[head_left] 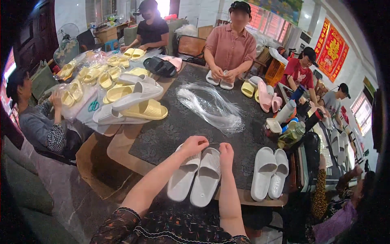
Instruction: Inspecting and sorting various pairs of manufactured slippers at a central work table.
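L of centre, the loose stack of grey and pale-yellow ribbed slippers is piled at uneven angles; a bump from a sleeve could prob. tip the top ones, since they rest on each other's curved straps.

Lower centre, the L hand is pinched, fingertips together, over the toe end of the pair of light-grey ribbed slip-on slippers. A thin strand seems to run from it to the other hand, but it's too fine to be sure. The pair lies side by side, heels at or just over the near edge of the dark-patterned tabletop; a hard pull toward the body could slide it off.

Mid-frame, the loose bundle of clear plastic strands looks tangle-prone: tugging one might drag others along. R hand is curled, fingers closed, beside the R slipper's toe; if its grip is lopsided, the strand could slip.

Further R, the second light-grey slipper pair also sits nr the edge, so a stray elbow might knock it down.
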`<state>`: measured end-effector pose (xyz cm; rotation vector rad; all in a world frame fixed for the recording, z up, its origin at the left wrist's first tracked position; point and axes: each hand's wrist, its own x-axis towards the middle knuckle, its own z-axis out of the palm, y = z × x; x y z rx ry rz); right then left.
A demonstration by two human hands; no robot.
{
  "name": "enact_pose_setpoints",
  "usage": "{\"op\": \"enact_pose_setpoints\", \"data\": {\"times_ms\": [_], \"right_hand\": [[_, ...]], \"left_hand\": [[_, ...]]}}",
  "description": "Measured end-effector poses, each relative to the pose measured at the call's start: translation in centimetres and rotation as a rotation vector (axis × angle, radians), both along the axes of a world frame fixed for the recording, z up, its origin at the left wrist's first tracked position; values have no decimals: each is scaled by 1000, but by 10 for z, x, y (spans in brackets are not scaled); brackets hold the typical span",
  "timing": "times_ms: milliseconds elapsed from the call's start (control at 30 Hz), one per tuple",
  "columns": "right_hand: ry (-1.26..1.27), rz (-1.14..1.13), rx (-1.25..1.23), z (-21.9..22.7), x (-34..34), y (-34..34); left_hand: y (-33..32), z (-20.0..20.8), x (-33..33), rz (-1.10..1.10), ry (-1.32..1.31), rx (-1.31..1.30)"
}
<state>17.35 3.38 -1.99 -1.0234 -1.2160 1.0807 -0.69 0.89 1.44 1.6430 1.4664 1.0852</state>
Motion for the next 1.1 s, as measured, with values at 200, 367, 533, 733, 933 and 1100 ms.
{"op": "enact_pose_setpoints", "data": {"times_ms": [200,367,533,733,933,1100], "right_hand": [[-212,132,-46,25,-11,-17],[-114,77,2,5,1,-6],[43,-13,27,-5,2,1],[-347,151,-58,17,-3,-11],[-116,-82,74,4,0,-7],[-206,78,18,13,-8,-14]], "left_hand": [[-5,-1,-1,-11,-5,140],[-3,-1,2,-34,-20,78],[-2,-1,1,-67,95,115],[-2,-2,0,-44,55,168],[0,-3,3,-23,61,96],[-6,-4,0,-47,8,141]]}}
